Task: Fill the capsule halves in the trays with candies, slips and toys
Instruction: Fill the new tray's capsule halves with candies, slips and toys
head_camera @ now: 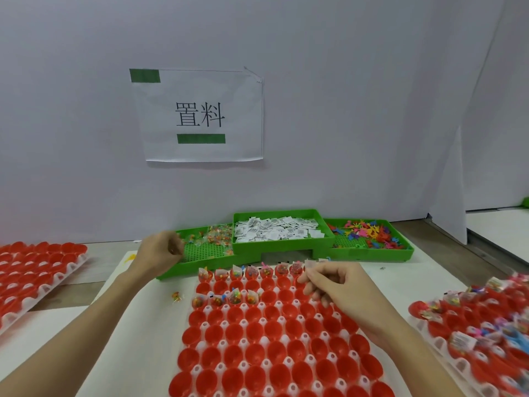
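Left hand (pixel 160 255) is at the near-left corner of the green candy bin (pixel 200 247), fingers curled as if pinching a wrapped candy, though I can't tell if it actually has one; right hand (pixel 329 285) hovers over the far-right edge of the middle capsule tray (pixel 274 336), fingers loosely curled round what looks like small slips, too blurred to confirm. Far row is filled and the second row only at its left end, so I'd work on rightward cell by cell, one candy per red half, seated upright beside its slip. Stray candy (pixel 176 296) sits on the desk off the tray's left edge; grab it rather than reaching back to the bin.
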### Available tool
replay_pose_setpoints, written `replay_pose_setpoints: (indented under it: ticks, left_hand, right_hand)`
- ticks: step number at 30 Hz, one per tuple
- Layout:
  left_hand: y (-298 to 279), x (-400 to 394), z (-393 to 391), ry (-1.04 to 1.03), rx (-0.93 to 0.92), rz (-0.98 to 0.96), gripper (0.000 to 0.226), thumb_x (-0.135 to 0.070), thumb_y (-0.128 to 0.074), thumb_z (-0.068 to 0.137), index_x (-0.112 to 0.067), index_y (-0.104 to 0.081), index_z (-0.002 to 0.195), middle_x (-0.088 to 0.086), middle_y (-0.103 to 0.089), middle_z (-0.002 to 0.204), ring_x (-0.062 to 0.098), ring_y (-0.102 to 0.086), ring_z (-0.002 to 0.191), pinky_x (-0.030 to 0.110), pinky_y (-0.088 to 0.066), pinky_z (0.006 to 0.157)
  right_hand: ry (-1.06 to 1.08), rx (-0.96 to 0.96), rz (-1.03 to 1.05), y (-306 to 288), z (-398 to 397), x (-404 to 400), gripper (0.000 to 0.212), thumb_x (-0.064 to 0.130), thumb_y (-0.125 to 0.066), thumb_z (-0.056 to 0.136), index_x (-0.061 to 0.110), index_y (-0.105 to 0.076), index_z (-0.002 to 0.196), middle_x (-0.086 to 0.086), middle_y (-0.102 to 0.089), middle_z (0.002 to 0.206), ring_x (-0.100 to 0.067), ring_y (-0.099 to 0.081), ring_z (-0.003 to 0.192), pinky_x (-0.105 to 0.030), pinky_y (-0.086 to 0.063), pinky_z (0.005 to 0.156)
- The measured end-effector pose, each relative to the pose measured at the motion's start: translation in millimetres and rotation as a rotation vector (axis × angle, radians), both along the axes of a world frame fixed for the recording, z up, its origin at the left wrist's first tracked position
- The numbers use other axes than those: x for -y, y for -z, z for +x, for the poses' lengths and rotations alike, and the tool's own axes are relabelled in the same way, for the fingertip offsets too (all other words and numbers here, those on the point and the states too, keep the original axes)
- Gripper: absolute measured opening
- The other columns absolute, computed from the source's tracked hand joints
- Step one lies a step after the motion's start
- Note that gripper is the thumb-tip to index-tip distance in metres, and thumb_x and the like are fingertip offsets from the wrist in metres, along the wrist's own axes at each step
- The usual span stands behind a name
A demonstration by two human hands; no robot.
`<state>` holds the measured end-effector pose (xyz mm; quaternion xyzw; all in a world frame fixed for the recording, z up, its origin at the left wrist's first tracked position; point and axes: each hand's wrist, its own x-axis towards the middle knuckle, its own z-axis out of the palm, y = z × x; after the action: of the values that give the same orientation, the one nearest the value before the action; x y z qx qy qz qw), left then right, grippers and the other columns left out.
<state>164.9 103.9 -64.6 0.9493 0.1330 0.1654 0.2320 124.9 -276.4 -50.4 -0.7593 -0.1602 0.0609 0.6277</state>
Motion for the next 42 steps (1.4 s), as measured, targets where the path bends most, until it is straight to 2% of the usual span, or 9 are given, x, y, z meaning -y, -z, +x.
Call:
replay_pose_setpoints:
  ticks: [2,8,14,20,24,28,32,39,42]
  left_hand:
    - [-2.3,8.0,-14.6,-0.002,0.152,-0.121,0.018,0.001,-0.082,0.080,-0.012,-0.069,0.076,0.001,-0.073,0.076,0.020,-0.070,0.075,0.016,-0.048,0.063]
    - [-5.3,58.8,-89.8,0.143,0.418,-0.510,0.020,-0.009,-0.087,0.078,-0.021,-0.074,0.088,-0.003,-0.077,0.082,0.011,-0.074,0.073,0.018,-0.059,0.071]
    - [20.2,81.3,-139.8,0.136,0.487,-0.416,0.024,-0.012,-0.084,0.080,-0.030,-0.072,0.089,-0.010,-0.075,0.086,0.008,-0.072,0.080,0.016,-0.055,0.074]
    - [18.9,92.0,-151.5,0.255,0.432,-0.526,0.031,-0.020,-0.084,0.080,-0.036,-0.073,0.104,0.000,-0.075,0.084,0.018,-0.073,0.079,0.024,-0.058,0.074]
    - [12.8,103.1,-159.0,0.331,0.438,-0.602,0.027,-0.027,-0.082,0.078,-0.037,-0.075,0.102,-0.003,-0.077,0.085,0.016,-0.075,0.073,0.021,-0.059,0.071]
    - [10.9,113.2,-162.2,0.402,0.365,-0.688,0.021,-0.015,-0.085,0.080,-0.033,-0.080,0.090,-0.007,-0.079,0.087,0.012,-0.077,0.083,0.021,-0.060,0.079]
    - [7.5,118.9,-165.8,0.434,0.310,-0.817,0.012,-0.016,-0.084,0.083,-0.027,-0.083,0.089,-0.002,-0.080,0.087,0.012,-0.077,0.084,0.021,-0.060,0.079]
    - [8.3,115.0,-164.7,0.419,0.298,-0.850,0.014,-0.013,-0.081,0.087,-0.026,-0.082,0.090,-0.001,-0.080,0.085,0.015,-0.078,0.083,0.031,-0.062,0.082]
    - [8.8,113.6,-163.8,0.413,0.292,-0.853,0.014,-0.016,-0.082,0.086,-0.029,-0.082,0.089,-0.002,-0.080,0.084,0.014,-0.077,0.083,0.031,-0.062,0.083]
  right_hand:
    - [0.000,-0.004,0.002,0.1,0.0,-0.2,0.026,0.018,-0.062,0.101,0.013,-0.081,0.085,-0.009,-0.075,0.077,-0.011,-0.065,0.066,-0.017,-0.050,0.059]
    - [0.005,0.007,-0.007,0.6,0.4,-1.1,0.025,0.018,-0.062,0.101,0.013,-0.081,0.085,-0.008,-0.075,0.076,-0.010,-0.065,0.065,-0.017,-0.049,0.058]
    - [0.019,0.006,-0.029,4.5,1.8,-0.3,0.027,0.016,-0.062,0.101,0.016,-0.082,0.083,-0.009,-0.076,0.077,-0.011,-0.065,0.066,-0.017,-0.050,0.058]
    - [0.100,0.143,-0.042,5.9,3.4,-3.2,0.022,0.017,-0.061,0.101,0.022,-0.081,0.091,-0.004,-0.076,0.081,-0.010,-0.067,0.070,-0.019,-0.054,0.061]
    - [0.180,0.366,-0.217,3.4,14.0,-16.6,0.022,0.013,-0.062,0.099,0.031,-0.073,0.103,0.018,-0.075,0.091,0.002,-0.069,0.089,-0.015,-0.055,0.079]
    - [0.269,0.480,-0.304,0.8,45.4,-48.4,0.024,0.007,-0.061,0.099,0.027,-0.073,0.102,0.015,-0.072,0.095,0.000,-0.066,0.089,-0.017,-0.053,0.081]
    - [0.233,0.520,-0.497,-9.8,89.0,-77.3,0.016,0.011,-0.064,0.099,0.013,-0.076,0.109,0.001,-0.075,0.106,-0.003,-0.063,0.088,-0.005,-0.044,0.074]
    - [0.040,0.390,-0.953,-23.1,142.1,-98.4,0.025,0.021,-0.078,0.088,0.004,-0.078,0.106,-0.014,-0.075,0.115,-0.022,-0.069,0.103,-0.035,-0.054,0.097]
    - [-0.010,0.392,-1.051,-26.9,152.2,-101.6,0.022,0.020,-0.078,0.089,0.004,-0.079,0.103,-0.013,-0.075,0.115,-0.022,-0.070,0.102,-0.035,-0.055,0.097]
